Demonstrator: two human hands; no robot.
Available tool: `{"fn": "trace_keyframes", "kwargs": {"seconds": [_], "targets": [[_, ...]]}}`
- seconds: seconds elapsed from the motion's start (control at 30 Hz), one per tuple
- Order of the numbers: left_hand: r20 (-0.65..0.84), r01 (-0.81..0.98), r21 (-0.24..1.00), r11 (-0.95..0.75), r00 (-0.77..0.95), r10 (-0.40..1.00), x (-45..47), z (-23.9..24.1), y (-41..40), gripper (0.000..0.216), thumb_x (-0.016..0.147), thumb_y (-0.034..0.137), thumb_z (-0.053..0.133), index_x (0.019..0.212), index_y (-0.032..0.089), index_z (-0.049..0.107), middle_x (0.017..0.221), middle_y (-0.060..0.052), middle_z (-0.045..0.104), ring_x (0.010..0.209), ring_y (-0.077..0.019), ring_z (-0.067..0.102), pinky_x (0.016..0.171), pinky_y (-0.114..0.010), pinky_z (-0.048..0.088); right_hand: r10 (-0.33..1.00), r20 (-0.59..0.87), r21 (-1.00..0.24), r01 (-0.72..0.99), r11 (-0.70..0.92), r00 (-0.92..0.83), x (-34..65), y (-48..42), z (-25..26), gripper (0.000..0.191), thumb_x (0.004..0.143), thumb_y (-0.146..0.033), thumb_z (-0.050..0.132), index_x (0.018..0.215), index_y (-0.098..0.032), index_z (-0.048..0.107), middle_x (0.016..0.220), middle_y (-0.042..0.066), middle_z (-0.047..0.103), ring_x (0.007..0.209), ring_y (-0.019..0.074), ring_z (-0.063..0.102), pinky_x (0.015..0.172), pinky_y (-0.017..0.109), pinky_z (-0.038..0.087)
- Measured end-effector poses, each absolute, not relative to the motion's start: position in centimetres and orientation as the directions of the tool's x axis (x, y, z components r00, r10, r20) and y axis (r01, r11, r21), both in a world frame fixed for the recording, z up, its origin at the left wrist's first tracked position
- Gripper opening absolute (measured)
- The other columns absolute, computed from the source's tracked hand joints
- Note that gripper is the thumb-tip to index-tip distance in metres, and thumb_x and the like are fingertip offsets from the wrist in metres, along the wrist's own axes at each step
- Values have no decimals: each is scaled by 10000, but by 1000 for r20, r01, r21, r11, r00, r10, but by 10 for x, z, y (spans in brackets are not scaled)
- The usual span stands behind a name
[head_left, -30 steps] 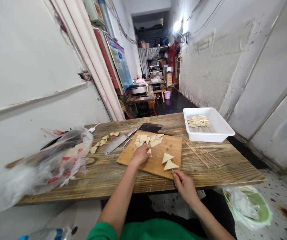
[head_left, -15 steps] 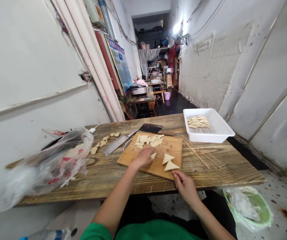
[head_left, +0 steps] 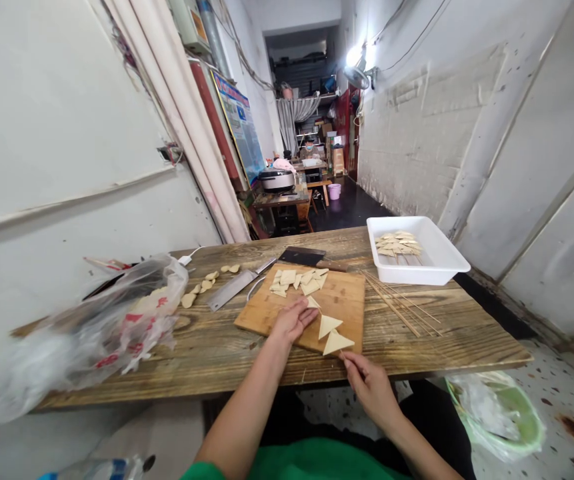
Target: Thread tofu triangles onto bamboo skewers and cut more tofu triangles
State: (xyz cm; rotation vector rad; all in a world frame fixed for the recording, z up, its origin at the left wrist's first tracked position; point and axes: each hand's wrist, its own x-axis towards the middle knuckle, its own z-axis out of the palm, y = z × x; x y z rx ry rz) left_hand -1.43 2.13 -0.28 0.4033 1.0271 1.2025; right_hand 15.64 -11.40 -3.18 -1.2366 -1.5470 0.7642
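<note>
In my left hand is a pale triangular slice, pinched at its edge above the wooden cutting board. My right hand is closed on the lower end of a thin skewer at the board's front edge. Two triangular slices, an upper one and a lower one, are threaded on that skewer. The held slice is close to the skewer's far end; whether they touch I cannot tell. A pile of cut slices lies at the back of the board.
Behind the board lie a cleaver and a dark-bladed knife. Loose skewers are to the right, near a white tray holding filled skewers. A plastic bag covers the table's left. Below right stands a green bin.
My left hand has lifted a slice off the board and brought it right toward the skewer. My right hand has shifted the skewer slightly left and nearer to me.
</note>
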Motion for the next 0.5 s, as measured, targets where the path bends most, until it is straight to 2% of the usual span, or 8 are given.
{"fn": "trace_keyframes", "kwargs": {"seconds": [0.2,0.5], "targets": [[-531,-682,626,377,-20,847,-7,-1,24,78,796,15,506,815,80,546,750,-110,653,748,-193,666,689,-307,569,956,288,-886,364,286,-51,152,-114,-29,312,867,-348,425,940,-172,672,829,90,701,781,202,654,711,284,507],[-552,-694,606,389,-14,834,-3,3,22,86,824,31,469,844,82,535,825,-139,655,803,-221,664,708,-352,569,961,270,-888,367,276,-69,148,-111,-33,297,869,-326,426,951,-176,669,706,52,681,648,180,637,609,253,498]]}}
